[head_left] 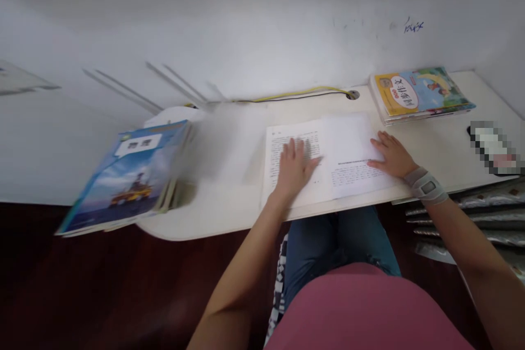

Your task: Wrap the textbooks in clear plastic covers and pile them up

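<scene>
An open book (330,188) with printed text lies on the white desk in front of me. My left hand (294,167) is flat on its left page, the fingers spread and slightly blurred. On the right edge of the right page rests my right hand (390,154), its fingers apart and holding nothing. That page has a blank upper part and text lower down. A grey band with a small device (429,187) is around my right wrist.
A stack of books with a blue cover (135,175) stands at the left, reaching past the desk edge. Another book stack (424,93) sits at the back right. A phone (494,147) lies far right. A yellow cable (295,94) runs along the wall to a desk hole.
</scene>
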